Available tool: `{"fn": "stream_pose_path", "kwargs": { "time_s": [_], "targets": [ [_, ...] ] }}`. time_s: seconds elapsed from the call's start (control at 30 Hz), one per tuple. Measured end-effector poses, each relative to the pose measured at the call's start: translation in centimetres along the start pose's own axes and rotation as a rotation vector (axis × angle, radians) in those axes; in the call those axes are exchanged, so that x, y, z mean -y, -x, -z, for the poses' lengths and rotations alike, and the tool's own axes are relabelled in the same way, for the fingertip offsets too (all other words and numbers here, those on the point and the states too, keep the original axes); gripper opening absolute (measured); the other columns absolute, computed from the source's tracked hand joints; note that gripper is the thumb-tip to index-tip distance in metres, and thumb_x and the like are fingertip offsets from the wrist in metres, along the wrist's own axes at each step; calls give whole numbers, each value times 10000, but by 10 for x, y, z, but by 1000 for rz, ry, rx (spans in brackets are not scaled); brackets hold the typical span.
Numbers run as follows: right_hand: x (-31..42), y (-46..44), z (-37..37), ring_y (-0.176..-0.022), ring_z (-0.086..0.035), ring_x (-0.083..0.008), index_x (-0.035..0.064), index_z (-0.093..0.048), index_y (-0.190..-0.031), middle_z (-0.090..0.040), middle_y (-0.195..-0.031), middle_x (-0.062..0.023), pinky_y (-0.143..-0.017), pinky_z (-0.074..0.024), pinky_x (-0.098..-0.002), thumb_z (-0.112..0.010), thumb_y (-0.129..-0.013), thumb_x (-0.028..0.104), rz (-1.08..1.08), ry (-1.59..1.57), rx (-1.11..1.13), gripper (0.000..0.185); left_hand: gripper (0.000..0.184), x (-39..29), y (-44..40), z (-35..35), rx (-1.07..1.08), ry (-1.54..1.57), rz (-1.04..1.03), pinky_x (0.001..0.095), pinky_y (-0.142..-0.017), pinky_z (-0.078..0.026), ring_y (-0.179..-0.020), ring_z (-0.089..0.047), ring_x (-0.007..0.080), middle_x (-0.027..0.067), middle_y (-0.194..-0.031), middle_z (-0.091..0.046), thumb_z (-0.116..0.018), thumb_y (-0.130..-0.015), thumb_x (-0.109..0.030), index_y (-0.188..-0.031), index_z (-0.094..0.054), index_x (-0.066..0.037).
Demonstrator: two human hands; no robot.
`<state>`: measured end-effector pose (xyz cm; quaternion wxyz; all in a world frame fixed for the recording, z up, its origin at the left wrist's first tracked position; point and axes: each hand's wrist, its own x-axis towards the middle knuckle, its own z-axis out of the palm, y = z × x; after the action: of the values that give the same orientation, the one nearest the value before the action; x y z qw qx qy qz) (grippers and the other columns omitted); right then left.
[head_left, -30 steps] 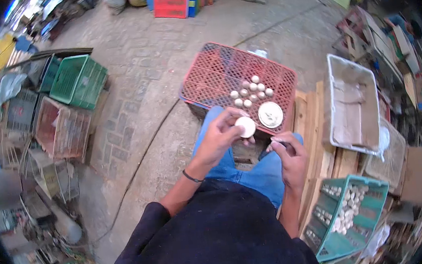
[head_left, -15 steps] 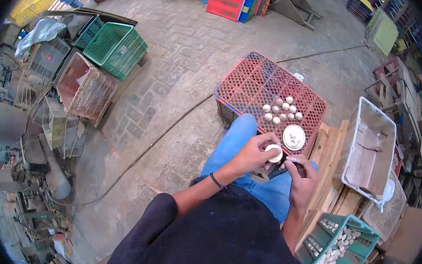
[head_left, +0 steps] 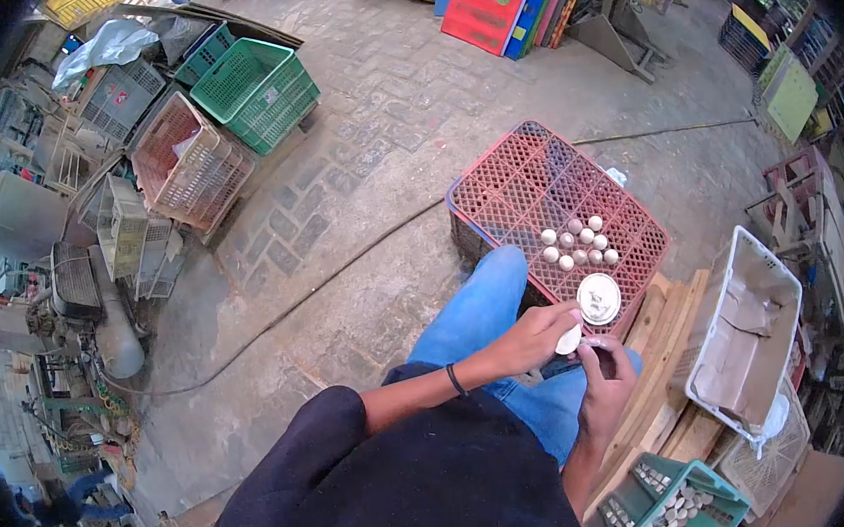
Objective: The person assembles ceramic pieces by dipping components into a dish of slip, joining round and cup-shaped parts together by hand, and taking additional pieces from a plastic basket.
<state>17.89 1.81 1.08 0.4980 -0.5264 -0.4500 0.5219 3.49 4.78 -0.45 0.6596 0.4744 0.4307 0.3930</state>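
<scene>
My left hand (head_left: 541, 338) is closed around a small pale round piece (head_left: 568, 340), held tilted above my lap. Close against that piece, my right hand (head_left: 606, 360) has its thumb and fingers pinched together. Whatever sits in the right fingers is too small to make out. Just beyond my hands, a round white dish (head_left: 599, 298) with a dark-streaked top rests on an upturned red plastic crate (head_left: 509, 170). Several pale round knobs (head_left: 578, 240) stand grouped on the crate's lattice behind the dish.
Wooden planks (head_left: 662, 343) lie to my right, with a white tub (head_left: 738, 321) beyond them. A green bin (head_left: 699, 500) of small pale pieces stands lower right. Green (head_left: 261, 92) and pink (head_left: 195, 168) crates sit at left; a cable (head_left: 342, 268) crosses the floor. Another person (head_left: 72, 503) is far lower left.
My left hand has turned the round piece from facing me to nearly edge-on and brought it closer to my right fingers. The whole view has shifted slightly.
</scene>
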Motion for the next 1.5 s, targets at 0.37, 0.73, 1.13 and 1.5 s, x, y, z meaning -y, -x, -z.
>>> {"fn": "stream_pose_path", "kwargs": {
  "time_s": [0.37, 0.73, 1.13, 1.5],
  "targets": [
    [0, -2, -1, -757, -530, -120, -26, -591, -837, -564, -854, -66, -679, -431, -222, -614, -766, -74, 127, 45, -65, 88, 218, 7, -7, -4, 30, 166, -100, 243, -575, -385, -687, -452, 68, -3, -763, -482, -396, -946, -232, -949, -481, -31],
    [8, -2, 3, -784, -575, -113, -57, -593, -903, -589, -883, -73, -719, -473, -226, -609, -797, -66, 48, -172, -89, 108, 180, -7, -4, 2, 109, 610, -36, 263, -665, -481, -851, -567, 145, 68, -954, -553, -450, -935, -131, -1081, -481, -32],
    [9, -5, 2, -782, -590, -128, -55, -606, -919, -591, -903, -90, -708, -492, -235, -600, -802, -70, 109, -221, -75, 119, 255, -12, -3, 1, 101, 618, -53, 339, -746, -501, -879, -582, 202, 111, -1010, -558, -444, -950, -190, -1127, -477, -9],
    [16, -6, 3, -796, -597, -129, -59, -617, -907, -598, -903, -92, -700, -496, -239, -613, -794, -52, 84, -232, -65, 114, 317, -17, -1, 3, 109, 583, -56, 373, -714, -497, -864, -581, 256, 168, -1036, -556, -422, -948, -228, -1149, -468, 13]
  ]
}}
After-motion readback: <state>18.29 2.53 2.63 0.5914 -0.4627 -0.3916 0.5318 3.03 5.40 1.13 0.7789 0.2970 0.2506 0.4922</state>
